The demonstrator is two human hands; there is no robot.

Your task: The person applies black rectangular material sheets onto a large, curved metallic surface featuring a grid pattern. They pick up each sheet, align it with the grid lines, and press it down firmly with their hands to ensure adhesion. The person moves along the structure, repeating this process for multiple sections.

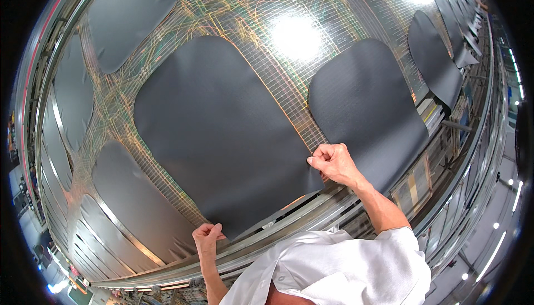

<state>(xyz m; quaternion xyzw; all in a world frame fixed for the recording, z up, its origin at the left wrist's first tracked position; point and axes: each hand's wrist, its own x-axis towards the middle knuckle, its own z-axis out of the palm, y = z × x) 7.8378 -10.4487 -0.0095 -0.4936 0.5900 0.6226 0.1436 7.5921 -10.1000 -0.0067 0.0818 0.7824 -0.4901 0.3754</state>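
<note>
A large black sheet (217, 116) with rounded far corners, perhaps leather or vinyl, lies flat in front of me over a worktop marked with grid lines (278, 96). At its near left corner, my left hand (207, 239) pinches the edge between thumb and fingers. Higher up, at the near right corner, my right hand (335, 163) is closed in a pinch on the same sheet. The near edge between my hands looks slightly raised and wavy. Just right of my right hand lies a second black sheet (364, 96) of similar shape, its near end hanging over the table edge.
More dark sheets (133, 18) lie at the far left, with another sheet (139, 199) on the near left. Further panels (431, 52) overhang the edge at right. A metal rail (295, 216) runs along the table front. Lamp glare (296, 38) whitens part of the surface.
</note>
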